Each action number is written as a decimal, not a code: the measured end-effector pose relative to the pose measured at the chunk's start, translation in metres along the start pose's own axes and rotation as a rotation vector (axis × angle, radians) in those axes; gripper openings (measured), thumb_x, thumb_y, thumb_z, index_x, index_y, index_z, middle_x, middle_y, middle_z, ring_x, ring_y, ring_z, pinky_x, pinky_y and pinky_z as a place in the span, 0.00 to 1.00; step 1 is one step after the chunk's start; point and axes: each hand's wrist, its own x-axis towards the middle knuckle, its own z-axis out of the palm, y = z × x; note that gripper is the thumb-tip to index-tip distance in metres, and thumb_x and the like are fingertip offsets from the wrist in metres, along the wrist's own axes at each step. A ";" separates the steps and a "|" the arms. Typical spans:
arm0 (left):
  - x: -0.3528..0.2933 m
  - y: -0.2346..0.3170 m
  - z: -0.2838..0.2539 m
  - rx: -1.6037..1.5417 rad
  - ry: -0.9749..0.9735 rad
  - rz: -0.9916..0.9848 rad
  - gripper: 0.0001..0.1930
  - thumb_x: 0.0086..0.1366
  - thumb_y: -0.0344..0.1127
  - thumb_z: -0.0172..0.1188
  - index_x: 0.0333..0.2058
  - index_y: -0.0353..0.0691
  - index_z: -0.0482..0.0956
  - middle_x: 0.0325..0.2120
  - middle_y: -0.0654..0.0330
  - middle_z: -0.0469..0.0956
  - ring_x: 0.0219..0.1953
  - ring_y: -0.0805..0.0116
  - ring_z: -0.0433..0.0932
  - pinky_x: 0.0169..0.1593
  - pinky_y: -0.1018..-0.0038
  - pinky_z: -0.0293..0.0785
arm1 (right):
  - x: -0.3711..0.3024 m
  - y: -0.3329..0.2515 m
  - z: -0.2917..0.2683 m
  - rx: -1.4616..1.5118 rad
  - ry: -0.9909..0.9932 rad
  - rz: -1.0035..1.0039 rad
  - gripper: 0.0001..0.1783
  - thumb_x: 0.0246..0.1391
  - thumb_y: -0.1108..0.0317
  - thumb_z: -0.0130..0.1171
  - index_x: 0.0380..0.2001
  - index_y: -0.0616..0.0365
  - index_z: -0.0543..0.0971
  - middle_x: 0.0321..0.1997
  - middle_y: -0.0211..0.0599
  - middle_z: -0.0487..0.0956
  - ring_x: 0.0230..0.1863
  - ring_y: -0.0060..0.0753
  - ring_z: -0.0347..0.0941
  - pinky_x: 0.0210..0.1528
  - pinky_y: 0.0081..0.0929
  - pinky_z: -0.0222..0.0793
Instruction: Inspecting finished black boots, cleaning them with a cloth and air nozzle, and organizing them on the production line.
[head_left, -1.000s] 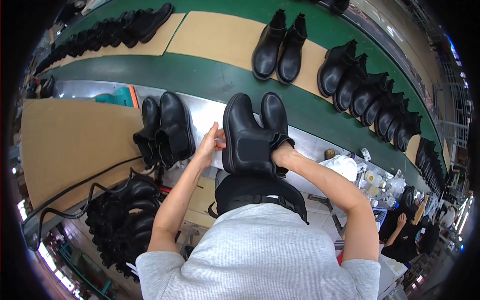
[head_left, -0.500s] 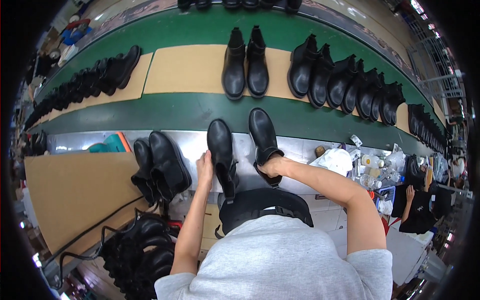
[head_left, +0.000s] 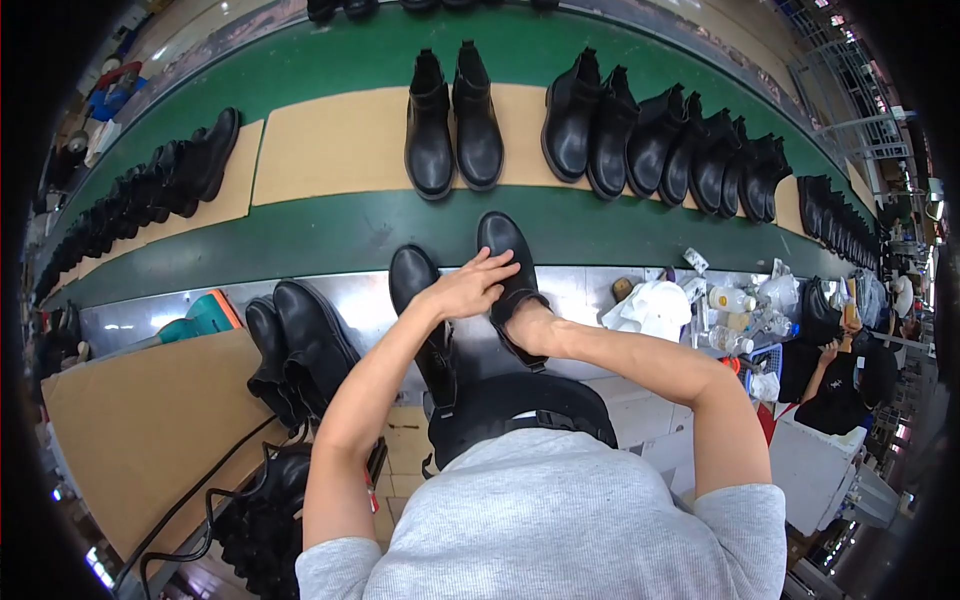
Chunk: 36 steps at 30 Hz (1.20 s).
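Two black ankle boots lie on the metal strip in front of me, toes pointing away. My right hand (head_left: pixel 530 327) reaches into the opening of the right boot (head_left: pixel 505 238), so its fingers are hidden inside. Across the front of that same boot lies my left hand (head_left: pixel 468 287), open, fingers spread with the tips on the upper. The left boot (head_left: pixel 412 272) sits partly under my left wrist and forearm. Further left, another pair of black boots (head_left: pixel 312 335) leans together beside a cardboard sheet (head_left: pixel 150 430).
Beyond the metal strip, a green conveyor belt (head_left: pixel 330 225) carries cardboard and a standing boot pair (head_left: pixel 453 130), with boot rows left and right. White cloth (head_left: pixel 650 308) and plastic bottles (head_left: pixel 732 299) lie at right, a co-worker (head_left: pixel 845 390) beyond. Black cables hang lower left.
My left hand has left the side of the left boot and moved right onto the right boot's front. My right hand stays inside its boot. The whole view has shifted slightly.
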 end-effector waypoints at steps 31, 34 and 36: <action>-0.006 0.014 -0.009 -0.152 -0.060 -0.069 0.26 0.62 0.33 0.49 0.60 0.53 0.60 0.64 0.64 0.49 0.66 0.53 0.43 0.63 0.60 0.53 | 0.006 0.012 -0.014 0.216 -0.580 -0.024 0.14 0.39 0.72 0.60 0.35 0.54 0.82 0.42 0.40 0.79 0.42 0.38 0.76 0.45 0.28 0.70; -0.005 0.015 -0.010 -0.131 -0.059 -0.071 0.27 0.62 0.33 0.50 0.60 0.54 0.59 0.64 0.65 0.48 0.66 0.54 0.43 0.63 0.60 0.53 | 0.007 0.014 -0.009 0.198 -0.552 -0.037 0.16 0.38 0.72 0.61 0.36 0.53 0.82 0.44 0.38 0.78 0.43 0.35 0.76 0.47 0.26 0.69; -0.006 0.016 -0.011 -0.122 -0.065 -0.076 0.27 0.62 0.33 0.50 0.60 0.54 0.59 0.64 0.65 0.48 0.66 0.55 0.43 0.63 0.60 0.53 | 0.007 0.012 -0.008 0.093 -0.557 -0.133 0.17 0.40 0.69 0.61 0.38 0.54 0.81 0.46 0.37 0.77 0.46 0.32 0.74 0.49 0.24 0.67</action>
